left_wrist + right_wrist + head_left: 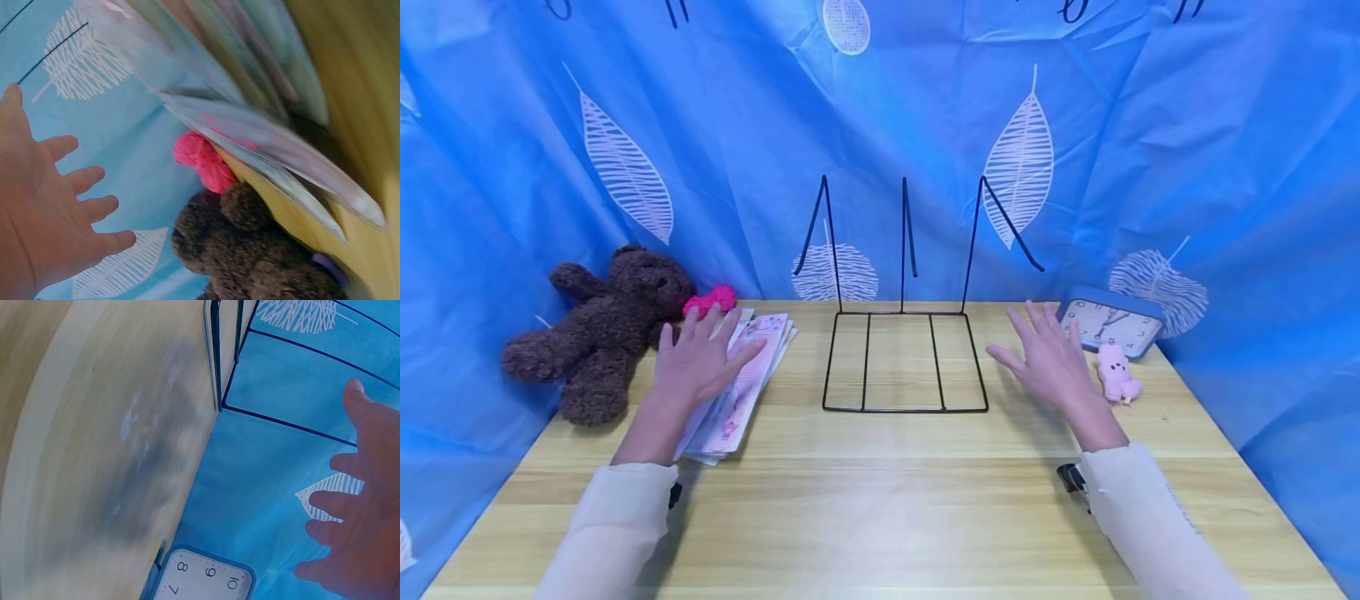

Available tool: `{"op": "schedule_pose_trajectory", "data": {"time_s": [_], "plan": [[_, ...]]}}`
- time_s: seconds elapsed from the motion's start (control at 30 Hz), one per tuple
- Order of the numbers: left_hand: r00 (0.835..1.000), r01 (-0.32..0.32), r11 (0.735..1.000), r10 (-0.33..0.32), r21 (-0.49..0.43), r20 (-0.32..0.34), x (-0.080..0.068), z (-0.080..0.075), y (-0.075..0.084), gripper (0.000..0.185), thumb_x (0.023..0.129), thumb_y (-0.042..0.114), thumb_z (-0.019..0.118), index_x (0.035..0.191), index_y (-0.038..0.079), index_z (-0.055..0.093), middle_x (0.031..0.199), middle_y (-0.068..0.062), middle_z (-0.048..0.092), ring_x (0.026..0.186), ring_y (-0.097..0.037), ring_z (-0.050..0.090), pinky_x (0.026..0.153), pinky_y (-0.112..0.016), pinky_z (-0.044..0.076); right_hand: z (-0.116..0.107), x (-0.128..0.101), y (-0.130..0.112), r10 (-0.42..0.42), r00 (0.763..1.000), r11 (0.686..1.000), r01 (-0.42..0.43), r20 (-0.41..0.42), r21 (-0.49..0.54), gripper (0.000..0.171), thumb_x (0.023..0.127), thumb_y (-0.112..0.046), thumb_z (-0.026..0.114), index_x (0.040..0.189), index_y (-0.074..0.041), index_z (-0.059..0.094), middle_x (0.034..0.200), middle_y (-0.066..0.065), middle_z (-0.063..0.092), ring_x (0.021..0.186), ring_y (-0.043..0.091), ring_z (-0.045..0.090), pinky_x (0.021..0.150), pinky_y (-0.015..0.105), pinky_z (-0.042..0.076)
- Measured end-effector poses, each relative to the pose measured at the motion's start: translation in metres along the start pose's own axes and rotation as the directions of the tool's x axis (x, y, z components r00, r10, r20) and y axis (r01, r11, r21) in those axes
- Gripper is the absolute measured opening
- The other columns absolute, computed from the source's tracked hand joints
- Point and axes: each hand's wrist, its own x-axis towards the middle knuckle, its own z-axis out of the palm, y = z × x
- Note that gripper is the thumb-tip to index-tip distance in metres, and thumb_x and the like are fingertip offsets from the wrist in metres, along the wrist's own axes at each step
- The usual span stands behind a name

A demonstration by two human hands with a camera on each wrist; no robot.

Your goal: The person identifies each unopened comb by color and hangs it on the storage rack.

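My left hand [696,362] hovers with spread fingers over a stack of printed booklets in clear sleeves [748,375] on the left of the table. In the left wrist view the same hand [56,212] is apart from the booklets [269,144] and holds nothing. My right hand [1052,358], fingers also spread, is in the air between a black wire rack [906,410] and a blue clock [1112,323]. The right wrist view shows that hand [369,506] with nothing in it, above the clock's white face [203,578].
A brown teddy bear [625,321] leans at the left edge, a pink bow-shaped thing [711,300] beside it. In front of the clock lies a small pink plush toy [1116,373]. Blue leaf-patterned cloth [917,100] hangs behind the wooden table [880,500]; the rack's uprights stand near it.
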Motion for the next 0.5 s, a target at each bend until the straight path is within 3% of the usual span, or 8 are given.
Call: {"op": "schedule_pose_trajectory", "data": {"time_s": [0.3,0.5], "plan": [[0.999,0.036,0.997,-0.038,-0.067,-0.028,-0.003,0.006,-0.030,0.096,0.096,0.079,0.024,0.162,0.010,0.020,0.163,-0.029,0.017,0.147,-0.054,0.010,0.110,-0.074,0.006,0.012,0.001,0.000,-0.020,1.000,0.987,0.019,0.007,0.161,0.088,0.097,-0.059,0.059,0.159,-0.006,0.026,0.164,0.025,0.015,0.151,0.046,0.007,0.115,0.068,0.000],[0.998,0.063,0.992,-0.062,-0.105,0.010,-0.002,0.012,-0.046,0.096,0.097,0.078,0.018,0.162,0.008,0.014,0.159,-0.033,0.022,0.141,-0.057,0.021,0.103,-0.076,0.021,0.023,0.001,-0.001,-0.014,0.999,0.970,0.006,0.031,0.243,0.094,0.093,-0.067,0.059,0.160,-0.010,0.026,0.166,0.021,0.014,0.152,0.043,0.010,0.116,0.067,0.006]]}}
